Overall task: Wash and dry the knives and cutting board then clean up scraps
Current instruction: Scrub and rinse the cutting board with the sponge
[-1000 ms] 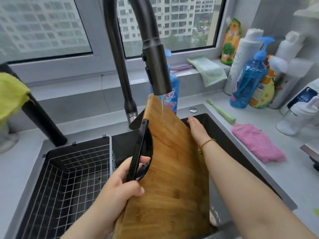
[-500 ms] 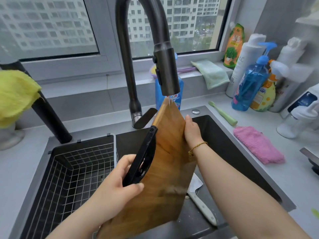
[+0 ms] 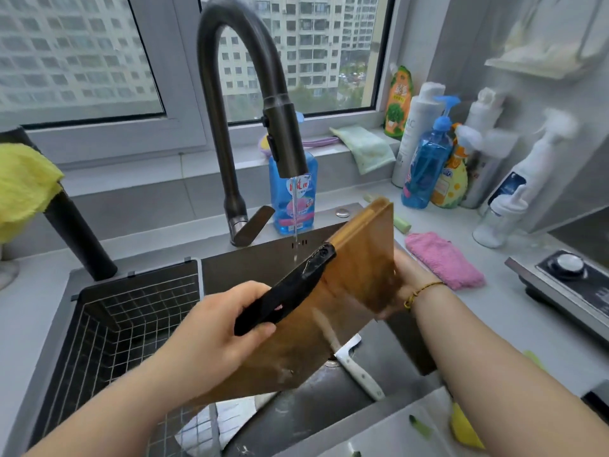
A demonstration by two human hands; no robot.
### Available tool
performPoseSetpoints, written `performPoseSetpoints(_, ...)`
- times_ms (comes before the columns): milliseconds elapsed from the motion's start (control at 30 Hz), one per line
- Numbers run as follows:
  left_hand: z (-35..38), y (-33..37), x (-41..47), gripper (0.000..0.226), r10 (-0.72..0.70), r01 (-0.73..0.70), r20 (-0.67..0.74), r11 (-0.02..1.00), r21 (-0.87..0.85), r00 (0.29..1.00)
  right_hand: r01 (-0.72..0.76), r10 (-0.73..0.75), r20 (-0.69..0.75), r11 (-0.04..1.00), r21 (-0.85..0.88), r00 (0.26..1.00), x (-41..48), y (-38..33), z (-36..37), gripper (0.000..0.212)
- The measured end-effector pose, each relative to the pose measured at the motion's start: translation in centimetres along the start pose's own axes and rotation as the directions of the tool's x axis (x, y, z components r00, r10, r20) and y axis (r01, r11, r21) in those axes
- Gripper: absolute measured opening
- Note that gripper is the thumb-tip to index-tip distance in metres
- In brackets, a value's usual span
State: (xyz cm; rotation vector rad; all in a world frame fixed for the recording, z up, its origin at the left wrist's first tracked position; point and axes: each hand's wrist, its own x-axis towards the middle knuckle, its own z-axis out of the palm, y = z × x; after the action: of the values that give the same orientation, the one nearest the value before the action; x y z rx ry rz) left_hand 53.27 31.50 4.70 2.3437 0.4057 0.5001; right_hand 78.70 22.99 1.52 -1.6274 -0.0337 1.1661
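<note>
Cutting board [image 3: 356, 285] held tilted over the sink [image 3: 257, 262], beside the running water.

The left hand [image 3: 211, 338] is curled round the black handle [image 3: 290, 288] fixed along the board's left edge. The right hand [image 3: 408, 278] holds the board's right edge, its fingers mostly hidden behind the wood. The board's far corner points up toward the back right corner of the sink. A thin stream of water [image 3: 295, 219] falls from the faucet [image 3: 283, 140] just beside the upper end of the handle. Under the board's near edge, a knife [image 3: 357, 371] with a white handle lies on the sink bottom, its blade partly covered by the board. A wire basket [image 3: 115, 324] fills the left part of the sink. A pink cloth [image 3: 441, 258] lies on the counter just beside the sink's right rim, and a blue bottle [image 3: 280, 199] stands behind the faucet.
</note>
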Motion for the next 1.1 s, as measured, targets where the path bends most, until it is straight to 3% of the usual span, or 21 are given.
performPoseSetpoints(67, -0.6, 0.3, 0.5, 0.019, 0.031, -0.031, 0.047, 1.0, -0.001, 0.998, -0.096, 0.095, 0.019, 0.993, 0.075, 0.995, -1.1, 1.1, -1.2, 0.031)
performPoseSetpoints(233, -1.2, 0.3, 1.9, 0.034, 0.065, -0.09, 0.213, 0.99, 0.11, 0.975, -0.119, 0.119, 0.018, 0.947, 0.298, 0.993, -2.5, 3.5, -2.2, 0.02)
performPoseSetpoints(333, -1.5, -0.5, 2.5, 0.016, -0.003, -0.03, 0.209, 0.987, 0.155, 0.978, -0.092, 0.105, -0.013, 0.918, 0.385, 0.994, -2.5, 5.0, -2.3, 0.021)
performPoseSetpoints(400, -1.7, -1.5, 2.8, 0.03, -0.073, 0.042, 0.163, 0.982, 0.183, 0.984, -0.088, 0.104, -0.014, 0.9, 0.426, 0.994, -1.5, 6.0, -2.1, 0.016)
performPoseSetpoints(500, -1.4, -3.3, 3.4, 0.042, -0.17, 0.156, 0.06, 0.968, 0.198, 0.984, -0.029, 0.097, -0.113, 0.869, 0.493, 0.989, 0.0, 7.1, -1.6, 0.026)
performPoseSetpoints(600, -0.3, -5.3, 3.6, 0.029, -0.231, 0.246, -0.088, 0.937, 0.25, 0.969, -0.009, 0.106, -0.136, 0.819, 0.574, 0.985, 0.6, 7.9, -0.7, 0.013)
performPoseSetpoints(700, 0.6, -6.9, 3.4, 0.029, -0.302, 0.325, -0.141, 0.925, 0.196, 0.943, 0.019, 0.125, -0.188, 0.785, 0.62, 0.974, 1.5, 8.7, -0.1, 0.025)
performPoseSetpoints(767, 1.0, -7.4, 3.4, 0.044, -0.385, 0.421, -0.243, 0.899, 0.117, 0.89, 0.037, 0.136, -0.214, 0.76, 0.648, 0.967, 2.2, 8.9, 0.2, 0.038)
performPoseSetpoints(800, 1.1, -7.3, 3.2, 0.055, -0.472, 0.497, -0.299, 0.868, 0.008, 0.829, 0.03, 0.143, -0.215, 0.766, 0.643, 0.966, 2.2, 8.8, 0.3, 0.035)
performPoseSetpoints(867, 1.8, -7.4, 2.8, 0.065, -0.687, 0.603, -0.311, 0.726, -0.33, 0.657, 0.038, 0.133, -0.222, 0.776, 0.63, 0.966, 2.2, 8.7, 0.8, 0.017)
performPoseSetpoints(900, 2.3, -7.2, 2.6, 0.056, -0.775, 0.609, -0.236, 0.613, -0.503, 0.586, 0.038, 0.128, -0.213, 0.771, 0.636, 0.969, 2.3, 8.8, 1.1, 0.015)
performPoseSetpoints(967, 3.3, -6.8, 2.4, 0.032, -0.858, 0.516, -0.033, 0.339, -0.787, 0.513, 0.026, 0.133, -0.213, 0.791, 0.612, 0.968, 1.9, 9.2, 1.8, 0.015)
performPoseSetpoints(1033, 4.0, -5.9, 2.0, 0.022, -0.886, 0.361, 0.103, 0.076, -0.929, 0.452, 0.041, 0.129, -0.242, 0.804, 0.594, 0.962, 2.1, 10.3, 2.1, 0.026)
performPoseSetpoints(1100, 4.2, -5.9, 1.6, 0.025, -0.891, 0.253, 0.167, -0.061, -0.966, 0.422, 0.033, 0.158, -0.266, 0.803, 0.595, 0.951, 2.7, 11.5, 2.3, 0.05)
